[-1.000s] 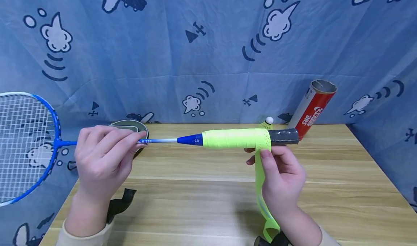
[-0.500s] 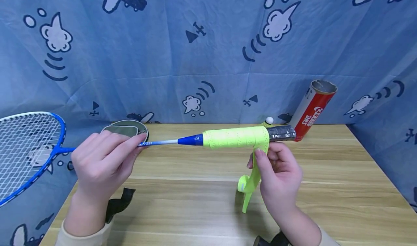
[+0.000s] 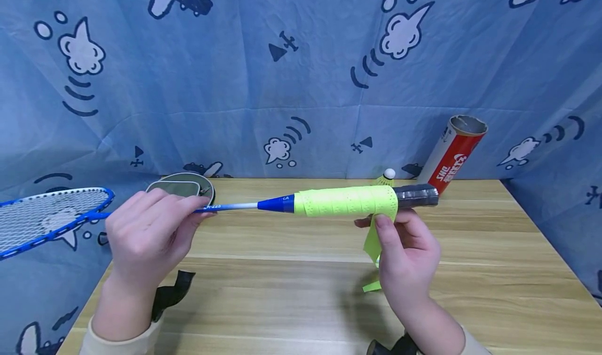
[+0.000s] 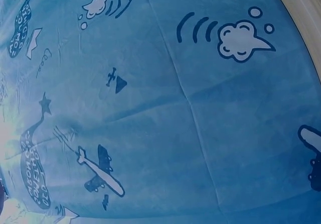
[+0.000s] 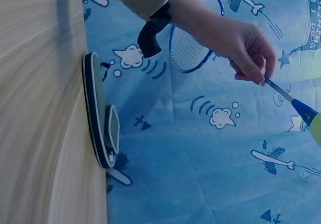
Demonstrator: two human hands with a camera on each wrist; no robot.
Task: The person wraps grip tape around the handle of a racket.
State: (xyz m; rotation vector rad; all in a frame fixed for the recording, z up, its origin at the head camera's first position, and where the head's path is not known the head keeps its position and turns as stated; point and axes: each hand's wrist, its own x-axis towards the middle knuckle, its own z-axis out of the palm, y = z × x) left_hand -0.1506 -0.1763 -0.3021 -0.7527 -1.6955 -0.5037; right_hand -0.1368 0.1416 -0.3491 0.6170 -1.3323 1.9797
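A blue and white badminton racket [image 3: 275, 204] is held level above the table in the head view. My left hand [image 3: 148, 235] pinches its thin shaft, left of the blue cone. Neon yellow-green grip tape [image 3: 345, 201] is wound round most of the handle; the black butt end [image 3: 416, 195] is bare. With thumb and fingers, my right hand [image 3: 409, 258] pinches the tape just below the handle, and a loose tail hangs partly hidden behind that hand. In the right wrist view, the left hand [image 5: 235, 45] grips the shaft. The left wrist view shows neither hand.
On the wooden table [image 3: 282, 292], a green round-edged case [image 3: 181, 184] lies at the back left, partly behind my left hand. A shuttlecock [image 3: 388, 175] and a leaning red and white tube [image 3: 451, 153] stand at the back right. Blue patterned cloth [image 3: 301, 83] hangs behind.
The racket has turned about its shaft, its head going from nearly face-on to almost edge-on. The tape lies slightly farther toward the butt. Its hanging tail has swung behind my right hand.
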